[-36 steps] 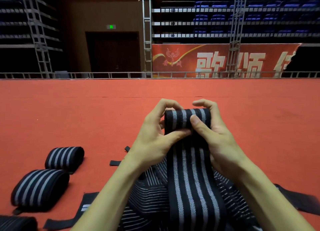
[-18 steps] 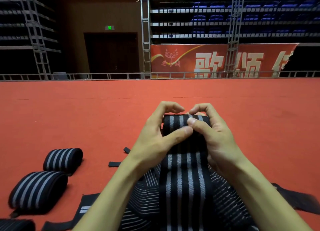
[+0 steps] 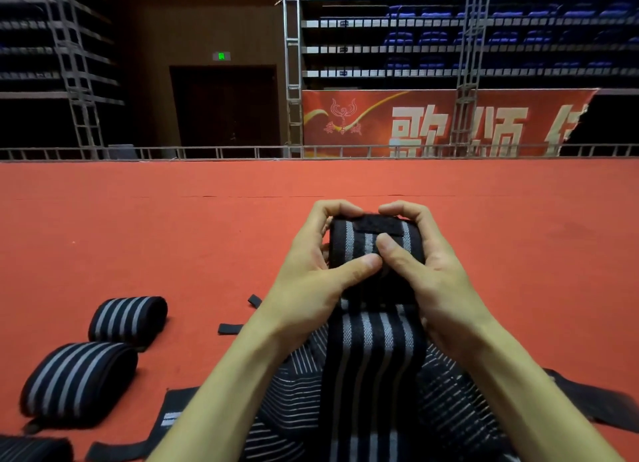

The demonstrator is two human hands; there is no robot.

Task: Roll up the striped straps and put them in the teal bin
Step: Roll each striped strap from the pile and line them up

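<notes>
Loose straps (image 3: 294,403): a messy pile nearest the person, waiting to be rolled.
Striped strap (image 3: 375,351): its long tail runs up from the pile into the hands.
Left hand (image 3: 311,275): clamped on the strap's rolled end, thumb pressing the front so it stays tight.
Right hand (image 3: 435,281): clamped on the other side, fingers curled over the top to turn the roll.
Finished rolls (image 3: 128,318): lying on the red carpet (image 3: 138,226) to the left, out of the way.
Teal bin: not in view.

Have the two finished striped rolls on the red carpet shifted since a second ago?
No. Both black grey-striped rolled straps lie where they did, left of the small black tab; any drift looks like camera movement.
</notes>
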